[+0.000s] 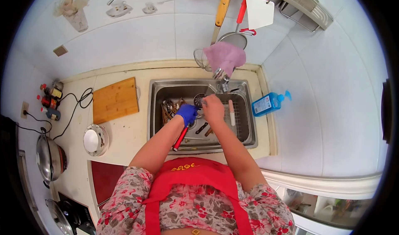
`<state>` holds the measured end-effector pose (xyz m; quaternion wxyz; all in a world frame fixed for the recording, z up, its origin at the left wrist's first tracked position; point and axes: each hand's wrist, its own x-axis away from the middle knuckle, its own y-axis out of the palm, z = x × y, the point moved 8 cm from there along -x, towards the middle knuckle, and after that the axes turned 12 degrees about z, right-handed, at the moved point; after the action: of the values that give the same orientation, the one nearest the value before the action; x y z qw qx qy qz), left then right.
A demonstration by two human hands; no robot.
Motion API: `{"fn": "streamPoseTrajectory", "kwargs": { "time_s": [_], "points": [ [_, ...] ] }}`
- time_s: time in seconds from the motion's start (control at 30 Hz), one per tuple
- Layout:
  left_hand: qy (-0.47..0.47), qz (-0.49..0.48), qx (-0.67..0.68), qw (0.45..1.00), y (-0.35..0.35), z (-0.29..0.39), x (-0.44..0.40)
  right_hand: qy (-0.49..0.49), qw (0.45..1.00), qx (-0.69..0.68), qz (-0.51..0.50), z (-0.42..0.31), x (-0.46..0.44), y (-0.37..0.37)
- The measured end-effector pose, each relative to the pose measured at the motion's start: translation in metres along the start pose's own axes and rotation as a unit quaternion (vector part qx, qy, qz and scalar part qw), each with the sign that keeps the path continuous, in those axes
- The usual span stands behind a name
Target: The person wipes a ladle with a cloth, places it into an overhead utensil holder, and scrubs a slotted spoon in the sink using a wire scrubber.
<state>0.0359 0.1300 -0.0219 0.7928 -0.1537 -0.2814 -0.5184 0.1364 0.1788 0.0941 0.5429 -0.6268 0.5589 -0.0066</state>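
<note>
Over the metal sink point(152, 110) are both my hands. My left hand point(188, 113), covered by a blue glove, is closed on a utensil with a red handle point(180, 139) that points down toward the sink's front edge. My right hand point(213, 109) is bare, its fingers bent together beside the glove near the drain; what they hold is too small to make out. Left of the glove lies a pile of cutlery point(169, 108). A knife with a black handle point(201, 128) is on the sink bottom. A pale-handled utensil point(232, 112) lies at the right over a wire rack.
A faucet point(225, 84) with a pink cloth point(225, 56) stands behind the sink. Blue soap bottle point(266, 104) lies to the right. Cutting board point(115, 100), stacked bowls point(95, 140) and a lidded pan point(49, 157) are on the left.
</note>
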Motion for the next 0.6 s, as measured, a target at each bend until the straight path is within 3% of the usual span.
{"fn": "streamPoseTrajectory", "kwargs": {
  "time_s": [0.03, 0.07, 0.13, 0.2, 0.27, 0.3, 0.37, 0.43, 0.5, 0.53, 0.57, 0.6],
  "points": [
    [-0.027, -0.011, 0.032, 0.999, -0.003, -0.005, -0.001, 0.087, 0.993, -0.08, 0.024, 0.011, 0.002, -0.006],
    [-0.055, -0.022, 0.064, 0.996, -0.005, -0.011, -0.002, 0.086, 0.993, -0.083, 0.022, 0.012, 0.004, -0.01],
    [-0.056, -0.016, 0.072, 0.996, -0.008, -0.007, 0.002, 0.219, 0.964, -0.098, 0.115, 0.036, 0.007, -0.034],
    [-0.083, -0.017, 0.093, 0.992, -0.008, -0.008, 0.005, 0.235, 0.956, -0.124, 0.122, 0.039, 0.009, -0.037],
    [-0.075, -0.011, 0.084, 0.994, -0.004, -0.007, 0.004, 0.074, 0.985, -0.113, 0.103, 0.005, 0.0, -0.038],
    [-0.066, -0.004, 0.075, 0.995, -0.003, -0.007, 0.003, 0.076, 0.985, -0.112, 0.104, 0.004, 0.0, -0.033],
    [-0.062, -0.017, 0.071, 0.995, 0.004, -0.014, -0.004, -0.146, 0.983, -0.1, 0.056, -0.029, 0.001, -0.014],
    [-0.057, -0.026, 0.067, 0.996, 0.009, -0.016, -0.003, -0.142, 0.988, -0.061, 0.023, -0.022, -0.002, -0.003],
    [0.068, 0.005, -0.078, 0.995, 0.003, 0.001, -0.003, -0.141, 0.99, -0.022, -0.008, -0.021, -0.004, 0.008],
    [0.069, 0.005, -0.078, 0.995, 0.003, 0.003, -0.002, -0.073, 0.997, 0.001, -0.014, -0.013, -0.004, 0.013],
    [0.205, 0.052, -0.278, 0.937, 0.003, 0.018, 0.002, -0.004, 0.999, 0.024, -0.022, -0.004, 0.0, 0.018],
    [0.328, 0.098, -0.459, 0.82, 0.008, 0.03, 0.007, -0.008, 0.999, 0.025, -0.024, -0.008, 0.004, 0.022]
  ]
}}
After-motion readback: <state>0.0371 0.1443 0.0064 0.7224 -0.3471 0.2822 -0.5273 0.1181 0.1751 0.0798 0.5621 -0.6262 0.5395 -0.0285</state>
